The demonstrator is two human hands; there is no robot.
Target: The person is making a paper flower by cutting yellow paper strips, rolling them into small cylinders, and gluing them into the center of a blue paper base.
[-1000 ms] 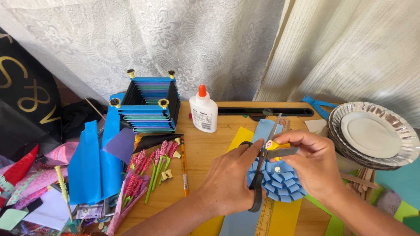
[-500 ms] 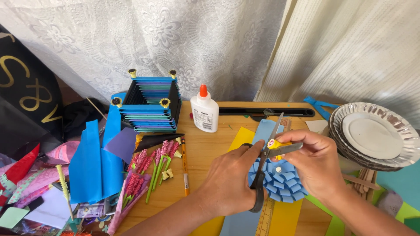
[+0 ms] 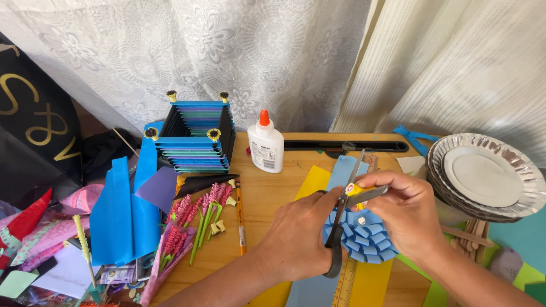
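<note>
Blue paper rosette (image 3: 364,239), scissors (image 3: 341,219) wider open

Open scissors (image 3: 347,202) above layered blue paper flower (image 3: 364,239), upright

Two hands at work, left hand (image 3: 298,241) and right hand (image 3: 406,213), sharing one pair of scissors (image 3: 344,219) and one blue paper rosette (image 3: 364,239); one glue bottle (image 3: 265,145), one woven paper basket (image 3: 196,136), one pencil (image 3: 239,213), one stack of silver paper plates (image 3: 483,176), one ruler (image 3: 346,284)
</note>
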